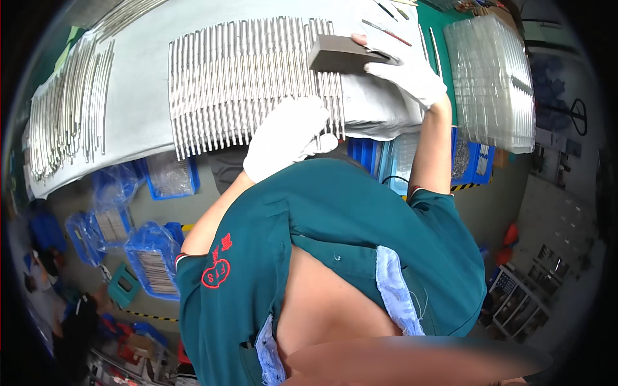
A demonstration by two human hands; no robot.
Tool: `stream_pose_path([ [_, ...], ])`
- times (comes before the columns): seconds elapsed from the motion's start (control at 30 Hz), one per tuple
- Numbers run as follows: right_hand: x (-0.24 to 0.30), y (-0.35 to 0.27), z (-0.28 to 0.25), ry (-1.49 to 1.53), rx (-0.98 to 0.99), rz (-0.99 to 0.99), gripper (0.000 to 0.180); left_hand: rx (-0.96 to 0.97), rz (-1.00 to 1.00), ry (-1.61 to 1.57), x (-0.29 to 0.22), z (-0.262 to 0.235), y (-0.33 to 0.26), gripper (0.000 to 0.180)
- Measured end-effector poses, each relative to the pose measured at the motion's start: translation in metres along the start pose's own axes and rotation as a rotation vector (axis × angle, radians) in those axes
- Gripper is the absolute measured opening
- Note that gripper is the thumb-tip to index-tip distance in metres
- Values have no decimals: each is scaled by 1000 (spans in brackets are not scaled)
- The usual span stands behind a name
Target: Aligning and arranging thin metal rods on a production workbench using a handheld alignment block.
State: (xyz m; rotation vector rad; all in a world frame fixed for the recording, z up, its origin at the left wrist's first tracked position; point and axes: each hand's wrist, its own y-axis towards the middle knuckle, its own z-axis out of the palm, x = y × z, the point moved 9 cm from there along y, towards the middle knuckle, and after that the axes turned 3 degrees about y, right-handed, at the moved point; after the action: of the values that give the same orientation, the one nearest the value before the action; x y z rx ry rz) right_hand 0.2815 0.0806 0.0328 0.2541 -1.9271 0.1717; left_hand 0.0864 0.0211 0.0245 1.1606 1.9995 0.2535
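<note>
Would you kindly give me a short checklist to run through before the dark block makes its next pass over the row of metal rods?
1. Right hand has a firm grip on the dark block: ok, fingers wrap its far end.
2. Block lies on the rods: ok, it rests at the row's right end.
3. Left hand steadies the row: ok, it presses on the near ends.
4. Rods lie side by side in an even row: ok.
5. Grey cloth lies flat under the rods: ok where visible.
6. Both hands gloved: ok, white gloves.
</note>
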Motion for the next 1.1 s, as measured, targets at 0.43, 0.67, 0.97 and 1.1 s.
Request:
stream_pose_path([
  [0.43, 38, 5, 22, -340, -63, -178, 44, -102, 56, 2, -3, 1, -4, 44],
  [0.67, 19, -16, -16, -243, -396, -159, 52, 9, 16, 12, 0, 5, -1, 42],
  [0.97, -17, -65, -42, -238, -699, 70, 70, 229, -57, 185, -3, 8, 6, 60],
  [1.1, -14, -62, -33, -435, -631, 134, 65, 296, -78, 239, 1, 19, 0, 59],
])
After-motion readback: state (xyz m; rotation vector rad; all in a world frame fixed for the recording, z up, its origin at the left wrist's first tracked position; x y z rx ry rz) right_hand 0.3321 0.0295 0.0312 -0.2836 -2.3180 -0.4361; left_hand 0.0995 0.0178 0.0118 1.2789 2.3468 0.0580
